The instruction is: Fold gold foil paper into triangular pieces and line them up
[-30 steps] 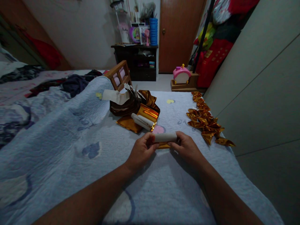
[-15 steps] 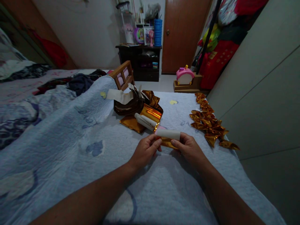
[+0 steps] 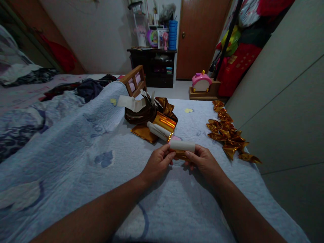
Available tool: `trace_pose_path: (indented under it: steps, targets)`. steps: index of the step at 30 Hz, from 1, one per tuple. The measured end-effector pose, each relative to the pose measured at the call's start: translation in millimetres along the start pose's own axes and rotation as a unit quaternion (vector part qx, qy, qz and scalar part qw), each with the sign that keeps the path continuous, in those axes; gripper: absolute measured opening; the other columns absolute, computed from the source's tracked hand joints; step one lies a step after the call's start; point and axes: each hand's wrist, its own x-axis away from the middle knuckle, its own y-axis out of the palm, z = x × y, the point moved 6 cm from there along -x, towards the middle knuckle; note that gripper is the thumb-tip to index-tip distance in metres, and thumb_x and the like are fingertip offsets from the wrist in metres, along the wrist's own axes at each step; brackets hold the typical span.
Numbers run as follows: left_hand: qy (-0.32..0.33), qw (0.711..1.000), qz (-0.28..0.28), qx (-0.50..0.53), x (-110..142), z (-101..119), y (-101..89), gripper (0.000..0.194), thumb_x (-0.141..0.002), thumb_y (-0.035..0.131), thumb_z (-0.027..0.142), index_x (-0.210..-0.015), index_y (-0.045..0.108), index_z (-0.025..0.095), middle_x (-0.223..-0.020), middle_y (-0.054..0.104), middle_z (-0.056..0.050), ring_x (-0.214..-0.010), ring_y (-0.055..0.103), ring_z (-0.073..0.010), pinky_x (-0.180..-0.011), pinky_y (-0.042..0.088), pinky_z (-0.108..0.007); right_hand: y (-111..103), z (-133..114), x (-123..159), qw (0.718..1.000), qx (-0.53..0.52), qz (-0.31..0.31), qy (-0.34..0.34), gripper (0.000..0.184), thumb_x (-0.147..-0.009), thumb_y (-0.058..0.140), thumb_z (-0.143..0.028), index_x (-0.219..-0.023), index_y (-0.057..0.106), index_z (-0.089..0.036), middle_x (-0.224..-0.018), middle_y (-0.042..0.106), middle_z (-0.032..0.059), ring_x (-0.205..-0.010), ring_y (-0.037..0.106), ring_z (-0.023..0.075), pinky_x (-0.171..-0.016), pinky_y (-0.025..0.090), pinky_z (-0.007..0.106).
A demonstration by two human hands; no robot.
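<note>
Two hands share the folded gold-and-white paper (image 3: 182, 146): your left hand (image 3: 155, 163) pinches its left end, your right hand (image 3: 206, 162) its right. Neither is clearly nearer. The paper's long axis runs roughly from nine to three o'clock, lying at two o'clock from your left hand and ten from your right. The loose gold sheets (image 3: 164, 120) sit near, at eleven o'clock from the paper, on the quilt (image 3: 172, 209).
</note>
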Motion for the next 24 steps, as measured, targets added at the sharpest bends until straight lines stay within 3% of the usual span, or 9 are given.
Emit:
trace_pose_path:
  steps: [16,24]
  targets:
    - [-0.006,1.000,0.004,0.007,-0.3,3.5,-1.5,0.032,-0.090,0.061,0.040,-0.108,0.070,0.016,-0.079,0.063,-0.001,-0.063,0.052,-0.0114,-0.060,0.043,-0.023,-0.7,-1.8,-0.6,0.999,0.035,0.024,-0.018,0.038,-0.074,0.076,-0.045,-0.097,0.071,-0.015,-0.073,0.068,0.0029,-0.051,0.053,0.0115,-0.046,0.042,0.025]
    - [-0.001,0.999,0.035,-0.034,-0.2,-0.2,-7.8,0.029,-0.092,0.059,0.041,-0.093,0.072,0.015,-0.067,0.057,0.001,-0.063,0.050,-0.0125,-0.062,0.041,-0.024,1.4,-3.2,-0.1,0.999,0.044,0.024,-0.011,0.037,-0.073,0.076,-0.045,-0.095,0.071,-0.015,-0.070,0.066,0.0017,-0.053,0.053,0.0125,-0.048,0.042,0.026]
